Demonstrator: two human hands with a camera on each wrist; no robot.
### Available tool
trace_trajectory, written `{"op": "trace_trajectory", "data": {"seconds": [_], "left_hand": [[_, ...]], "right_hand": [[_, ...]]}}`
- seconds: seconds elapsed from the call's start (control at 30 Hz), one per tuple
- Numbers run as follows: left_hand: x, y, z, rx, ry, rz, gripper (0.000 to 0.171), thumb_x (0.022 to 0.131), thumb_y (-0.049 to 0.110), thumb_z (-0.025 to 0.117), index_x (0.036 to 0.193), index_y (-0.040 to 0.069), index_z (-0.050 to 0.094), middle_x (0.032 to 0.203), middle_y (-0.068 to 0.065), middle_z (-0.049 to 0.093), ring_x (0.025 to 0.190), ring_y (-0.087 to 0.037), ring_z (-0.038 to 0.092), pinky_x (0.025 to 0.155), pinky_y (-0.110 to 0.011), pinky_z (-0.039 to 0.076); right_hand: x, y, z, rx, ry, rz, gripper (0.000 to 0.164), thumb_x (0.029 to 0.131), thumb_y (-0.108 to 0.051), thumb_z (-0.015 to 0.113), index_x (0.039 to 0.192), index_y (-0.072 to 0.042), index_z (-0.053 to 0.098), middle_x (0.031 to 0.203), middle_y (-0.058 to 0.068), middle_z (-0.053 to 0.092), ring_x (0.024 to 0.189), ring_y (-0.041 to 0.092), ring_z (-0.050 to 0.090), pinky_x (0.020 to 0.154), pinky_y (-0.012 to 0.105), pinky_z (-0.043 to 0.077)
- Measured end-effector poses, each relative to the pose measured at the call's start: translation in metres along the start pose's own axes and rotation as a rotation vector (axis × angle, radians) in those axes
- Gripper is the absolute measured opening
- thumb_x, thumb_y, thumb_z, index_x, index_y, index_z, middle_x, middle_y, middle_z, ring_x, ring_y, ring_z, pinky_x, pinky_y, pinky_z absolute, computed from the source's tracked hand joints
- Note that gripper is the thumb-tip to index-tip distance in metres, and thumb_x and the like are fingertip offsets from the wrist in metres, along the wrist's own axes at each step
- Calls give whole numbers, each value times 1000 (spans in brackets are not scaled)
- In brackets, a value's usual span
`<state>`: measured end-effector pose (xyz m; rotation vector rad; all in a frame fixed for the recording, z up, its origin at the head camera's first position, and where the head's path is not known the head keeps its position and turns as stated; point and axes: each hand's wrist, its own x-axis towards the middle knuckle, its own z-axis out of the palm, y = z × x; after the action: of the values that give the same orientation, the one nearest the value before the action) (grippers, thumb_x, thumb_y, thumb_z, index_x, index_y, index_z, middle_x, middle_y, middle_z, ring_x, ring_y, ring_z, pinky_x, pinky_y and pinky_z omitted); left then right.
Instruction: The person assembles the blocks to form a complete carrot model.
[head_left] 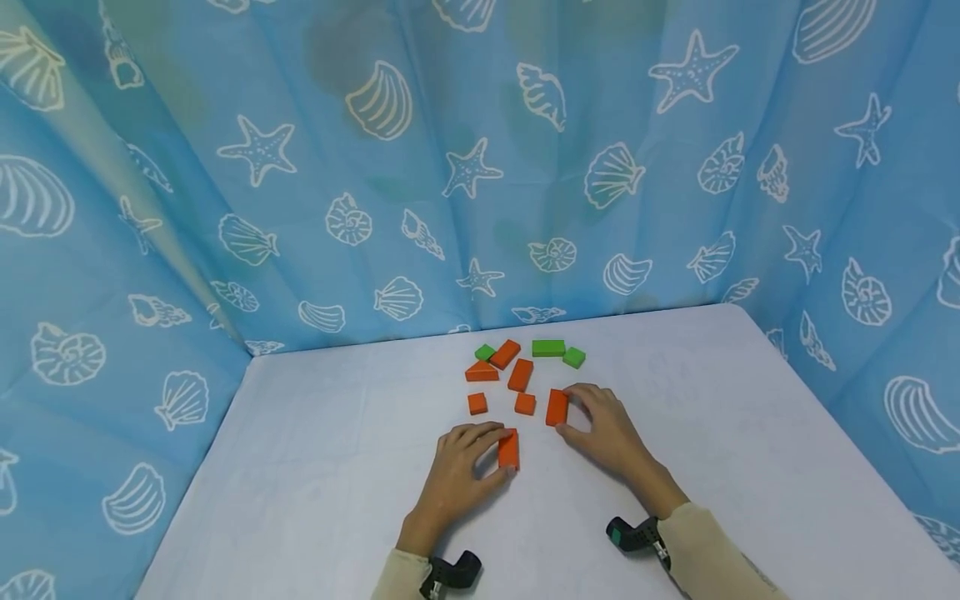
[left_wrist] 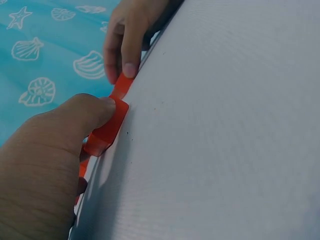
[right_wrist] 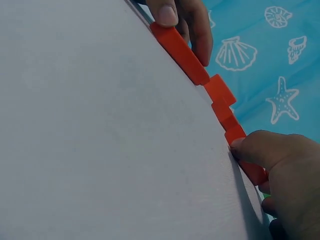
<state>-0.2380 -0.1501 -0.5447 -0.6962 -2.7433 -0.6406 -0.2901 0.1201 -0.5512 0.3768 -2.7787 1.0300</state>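
My left hand (head_left: 459, 475) grips an orange rectangular block (head_left: 508, 450) by its ends, thumb at the near end and fingers at the far end. Farther right, my right hand (head_left: 611, 433) pinches a second orange rectangular block (head_left: 557, 407) in the same way. Both blocks are at the white tabletop. In the left wrist view, the left thumb lies on the left hand's orange block (left_wrist: 111, 125). The right wrist view shows the right thumb against the right hand's orange block (right_wrist: 250, 167); the other fingers are partly hidden there.
Beyond the hands lie two small orange blocks (head_left: 477, 404), an orange triangular block (head_left: 482, 372) and two orange rectangular blocks (head_left: 521, 375). Behind them are a long green block (head_left: 548, 348) and two small green blocks (head_left: 574, 357). A blue shell-patterned curtain (head_left: 480, 233) borders the white table (head_left: 322, 467).
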Motion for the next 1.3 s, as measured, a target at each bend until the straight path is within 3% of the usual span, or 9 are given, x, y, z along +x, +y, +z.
{"op": "trace_trajectory", "data": {"seconds": [0.57, 0.87, 1.3], "left_hand": [[0, -4, 0, 2, -6, 19, 50, 92, 50, 64, 138, 31, 60, 141, 11, 55, 128, -16, 45, 103, -45, 36], [1, -4, -2, -6, 20, 33, 49, 93, 49, 64, 138, 30, 60, 141, 9, 55, 127, -18, 46, 102, -46, 36], [2, -3, 1, 1, -4, 22, 50, 93, 49, 63, 139, 30, 60, 142, 11, 54, 129, -16, 44, 105, -44, 35]], "right_hand": [[-30, -11, 3, 8, -7, -78, 55, 82, -30, 80, 132, -18, 60, 139, 4, 57, 121, 27, 50, 97, 50, 40], [-36, -23, 5, -11, -29, -113, 58, 82, -33, 81, 133, -16, 61, 137, 3, 58, 120, 25, 51, 97, 49, 41], [-38, -37, 6, -10, -80, -177, 58, 82, -33, 81, 134, -18, 61, 138, 2, 58, 123, 26, 50, 99, 50, 39]]}}
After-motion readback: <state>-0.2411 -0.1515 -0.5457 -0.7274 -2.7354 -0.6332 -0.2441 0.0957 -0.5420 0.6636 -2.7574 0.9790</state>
